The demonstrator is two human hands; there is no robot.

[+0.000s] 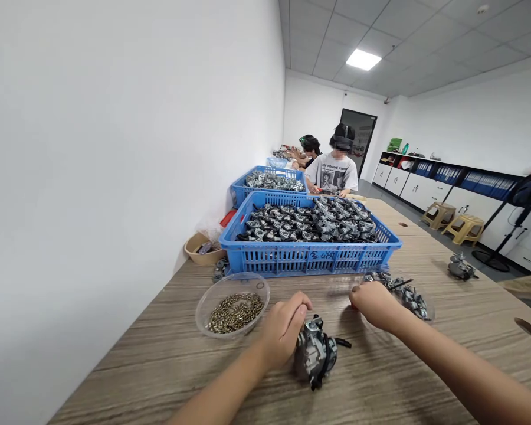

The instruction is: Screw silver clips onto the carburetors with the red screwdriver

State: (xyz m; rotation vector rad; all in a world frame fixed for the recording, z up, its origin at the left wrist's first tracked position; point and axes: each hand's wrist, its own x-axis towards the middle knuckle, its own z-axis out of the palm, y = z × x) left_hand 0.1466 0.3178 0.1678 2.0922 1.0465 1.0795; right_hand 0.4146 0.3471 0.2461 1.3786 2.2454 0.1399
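My left hand [284,326] is curled round the side of a grey metal carburetor-like part [315,353] that rests on the wooden table [168,354]. My right hand [375,304] is closed in a fist just right of it, and a bit of red shows under the fingers; what it grips is hidden. A clear bowl of small brass screws [233,311] sits left of my left hand. A clear dish of small dark metal pieces [405,292] lies right beside my right hand.
A blue crate [307,257] heaped with metal parts stands behind my hands, a second blue crate [256,192] behind it. Other people sit farther along the table. A lone metal part [460,267] lies at the right. A tan bowl [201,248] stands by the wall.
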